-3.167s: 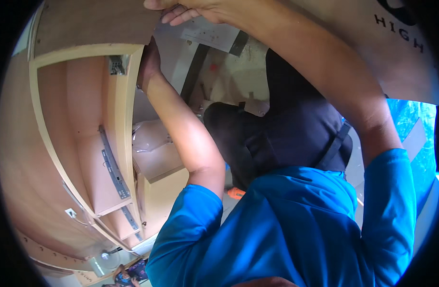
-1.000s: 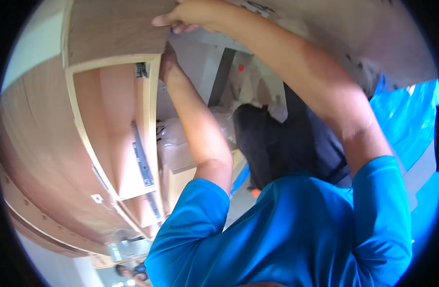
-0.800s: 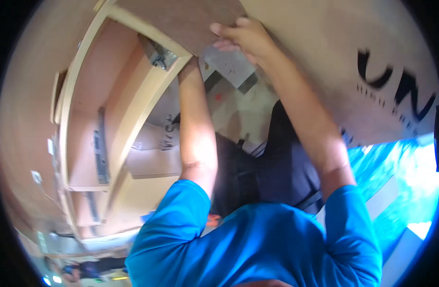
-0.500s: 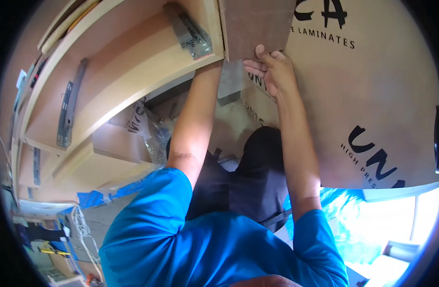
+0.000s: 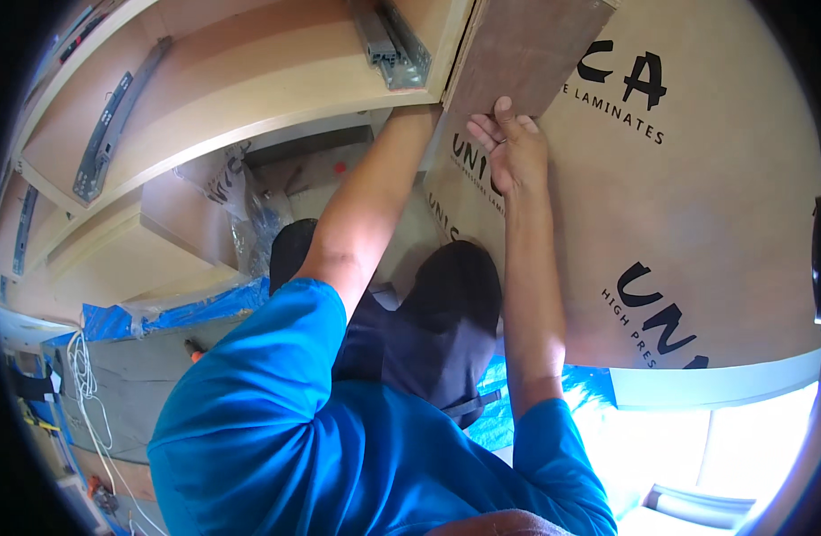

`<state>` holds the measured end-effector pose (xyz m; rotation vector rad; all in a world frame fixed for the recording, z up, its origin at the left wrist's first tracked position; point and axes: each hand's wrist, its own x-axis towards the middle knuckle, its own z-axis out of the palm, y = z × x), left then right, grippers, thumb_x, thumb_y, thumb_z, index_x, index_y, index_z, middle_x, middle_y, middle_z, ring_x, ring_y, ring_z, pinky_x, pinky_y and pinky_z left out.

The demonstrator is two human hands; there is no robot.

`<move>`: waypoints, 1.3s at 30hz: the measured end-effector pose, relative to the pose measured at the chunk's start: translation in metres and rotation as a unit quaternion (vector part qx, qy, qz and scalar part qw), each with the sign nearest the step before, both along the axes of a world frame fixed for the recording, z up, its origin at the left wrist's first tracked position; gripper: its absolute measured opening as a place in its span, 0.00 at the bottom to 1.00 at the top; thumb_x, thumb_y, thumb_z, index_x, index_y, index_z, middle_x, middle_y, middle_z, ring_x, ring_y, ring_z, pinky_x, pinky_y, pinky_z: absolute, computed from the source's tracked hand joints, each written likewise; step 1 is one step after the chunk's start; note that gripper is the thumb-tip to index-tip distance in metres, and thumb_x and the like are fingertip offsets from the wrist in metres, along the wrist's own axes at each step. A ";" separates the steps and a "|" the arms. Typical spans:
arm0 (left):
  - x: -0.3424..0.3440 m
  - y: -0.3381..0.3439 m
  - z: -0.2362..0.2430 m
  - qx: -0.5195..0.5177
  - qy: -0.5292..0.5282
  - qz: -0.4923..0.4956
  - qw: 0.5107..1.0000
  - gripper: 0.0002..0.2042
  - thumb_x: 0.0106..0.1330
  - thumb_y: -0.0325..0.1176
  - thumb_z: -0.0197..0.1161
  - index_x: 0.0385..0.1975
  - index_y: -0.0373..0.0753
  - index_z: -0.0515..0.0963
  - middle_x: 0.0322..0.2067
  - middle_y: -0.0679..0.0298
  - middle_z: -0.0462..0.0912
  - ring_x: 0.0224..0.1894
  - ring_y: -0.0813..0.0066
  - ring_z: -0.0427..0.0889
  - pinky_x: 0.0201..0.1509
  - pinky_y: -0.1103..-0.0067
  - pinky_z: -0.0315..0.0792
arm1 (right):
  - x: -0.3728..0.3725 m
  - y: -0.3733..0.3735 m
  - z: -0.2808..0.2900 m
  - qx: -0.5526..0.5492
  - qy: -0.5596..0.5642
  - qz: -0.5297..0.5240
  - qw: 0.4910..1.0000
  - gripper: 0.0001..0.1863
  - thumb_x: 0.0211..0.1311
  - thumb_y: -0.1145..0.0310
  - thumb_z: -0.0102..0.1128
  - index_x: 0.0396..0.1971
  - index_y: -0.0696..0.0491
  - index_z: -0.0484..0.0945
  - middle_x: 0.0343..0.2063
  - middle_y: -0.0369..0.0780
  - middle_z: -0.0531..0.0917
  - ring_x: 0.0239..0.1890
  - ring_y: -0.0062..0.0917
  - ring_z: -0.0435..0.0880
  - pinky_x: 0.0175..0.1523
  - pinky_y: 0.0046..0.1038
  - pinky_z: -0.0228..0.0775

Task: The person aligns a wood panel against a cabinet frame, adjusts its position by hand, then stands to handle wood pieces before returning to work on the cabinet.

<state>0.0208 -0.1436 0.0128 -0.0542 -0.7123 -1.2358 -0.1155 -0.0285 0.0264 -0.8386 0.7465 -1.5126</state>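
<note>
The right hand [image 5: 510, 150] presses flat on a brown wood board [image 5: 526, 54], fingers spread. The left arm reaches up behind the board; its hand is hidden, maybe holding the back edge. A metal drawer rail [image 5: 391, 40] sits just beside, inside the wooden cabinet [image 5: 249, 80].

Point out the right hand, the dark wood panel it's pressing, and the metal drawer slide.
right hand [image 5: 510, 150], head view, back of the hand.
dark wood panel [image 5: 526, 49], head view, middle of its face.
metal drawer slide [image 5: 392, 40], head view, middle of the rail.
</note>
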 end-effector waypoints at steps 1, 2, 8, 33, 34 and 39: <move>0.000 0.001 0.001 0.000 0.004 -0.002 1.000 0.22 0.80 0.44 0.47 0.68 0.41 0.65 0.61 0.61 0.73 0.62 0.69 0.73 0.65 0.74 0.71 | -0.001 -0.002 -0.001 0.000 -0.005 -0.001 1.000 0.22 0.62 0.66 0.73 0.42 0.64 0.69 0.36 0.43 0.80 0.38 0.37 0.85 0.48 0.40 0.83; 0.000 0.004 0.000 0.001 0.008 -0.005 1.000 0.22 0.80 0.44 0.47 0.68 0.41 0.65 0.61 0.61 0.73 0.62 0.69 0.73 0.65 0.74 0.71 | -0.003 -0.003 -0.003 0.002 -0.002 -0.001 1.000 0.22 0.62 0.66 0.73 0.42 0.64 0.69 0.36 0.43 0.80 0.38 0.37 0.85 0.48 0.40 0.83; 0.001 0.008 0.001 0.002 0.021 -0.014 1.000 0.22 0.80 0.44 0.47 0.68 0.41 0.65 0.61 0.61 0.73 0.62 0.69 0.73 0.65 0.73 0.71 | -0.004 -0.003 -0.005 0.002 -0.005 0.001 1.000 0.19 0.62 0.67 0.73 0.36 0.59 0.69 0.34 0.42 0.80 0.35 0.38 0.86 0.47 0.42 0.82; 0.012 0.008 -0.001 0.002 0.086 -0.063 0.994 0.23 0.79 0.45 0.47 0.67 0.41 0.66 0.61 0.60 0.73 0.62 0.67 0.73 0.66 0.72 0.70 | -0.006 -0.009 -0.009 -0.004 -0.010 -0.008 1.000 0.19 0.62 0.70 0.72 0.35 0.59 0.67 0.35 0.43 0.82 0.36 0.40 0.87 0.48 0.45 0.83; 0.013 0.008 -0.001 0.000 0.089 -0.068 0.994 0.23 0.79 0.45 0.47 0.67 0.41 0.66 0.61 0.60 0.73 0.62 0.67 0.73 0.66 0.72 0.70 | -0.008 -0.010 -0.011 -0.004 -0.011 0.002 1.000 0.18 0.63 0.70 0.71 0.35 0.58 0.66 0.35 0.43 0.82 0.36 0.40 0.87 0.48 0.45 0.82; 0.019 0.005 0.002 -0.002 0.106 -0.081 0.991 0.23 0.79 0.46 0.47 0.67 0.41 0.66 0.61 0.60 0.73 0.63 0.67 0.73 0.66 0.72 0.70 | -0.009 -0.011 -0.012 0.002 -0.013 0.009 1.000 0.17 0.65 0.70 0.69 0.38 0.59 0.66 0.36 0.42 0.81 0.38 0.40 0.87 0.51 0.45 0.81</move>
